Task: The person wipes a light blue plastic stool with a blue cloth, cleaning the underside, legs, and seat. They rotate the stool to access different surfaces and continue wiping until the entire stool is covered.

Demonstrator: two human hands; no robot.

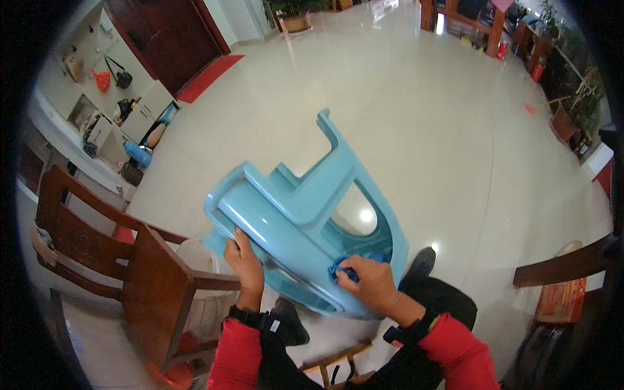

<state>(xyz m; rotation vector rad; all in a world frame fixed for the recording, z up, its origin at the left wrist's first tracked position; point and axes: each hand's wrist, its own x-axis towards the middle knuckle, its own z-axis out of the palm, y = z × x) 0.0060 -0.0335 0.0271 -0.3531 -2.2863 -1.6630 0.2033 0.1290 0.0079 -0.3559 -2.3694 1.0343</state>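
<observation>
A light blue moulded plastic stool or chair (302,204) is held tilted in front of me, above the tiled floor. It has an oval opening on its right part, and one narrow limb points away from me. My left hand (245,261) grips its near left edge, thumb on top and fingers hidden beneath. In my right hand (370,282) is a bunched dark blue cloth (345,271), pressed against the plastic near the lower right. More blue material shows just behind that hand.
A brown wooden chair (156,273) stands close on my left, with a pale bin (202,302) beside it. Under me is part of a wooden seat frame (336,365). Dark wooden furniture (560,263) is at my right. A red doormat (209,78) lies by the door.
</observation>
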